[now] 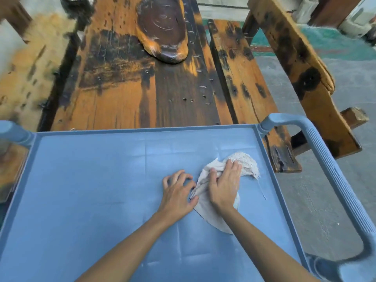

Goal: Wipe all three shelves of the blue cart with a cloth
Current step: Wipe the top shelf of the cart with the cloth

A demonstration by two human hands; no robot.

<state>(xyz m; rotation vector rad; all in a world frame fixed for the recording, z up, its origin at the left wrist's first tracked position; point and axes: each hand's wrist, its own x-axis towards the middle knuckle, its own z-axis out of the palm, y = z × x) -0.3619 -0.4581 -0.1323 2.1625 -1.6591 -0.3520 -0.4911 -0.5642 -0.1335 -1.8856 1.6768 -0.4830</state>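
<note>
The blue cart's top shelf [91,180] fills the lower part of the head view, dusty with pale streaks. A whitish cloth [249,164] lies spread on its right half. My right hand [223,184] presses flat on the middle of the cloth, fingers pointing away from me. My left hand [179,190] rests just to its left, fingers curled on the shelf, thumb and fingertips pinching the cloth's left edge. The two lower shelves are hidden under the top one.
The cart's blue handle [333,171] curves along the right side, another handle end [14,131] shows at the left. A stained wooden table [126,78] with a dark carved wooden piece [164,29] stands beyond the cart. A wooden bench [301,64] and grey floor [317,210] lie right.
</note>
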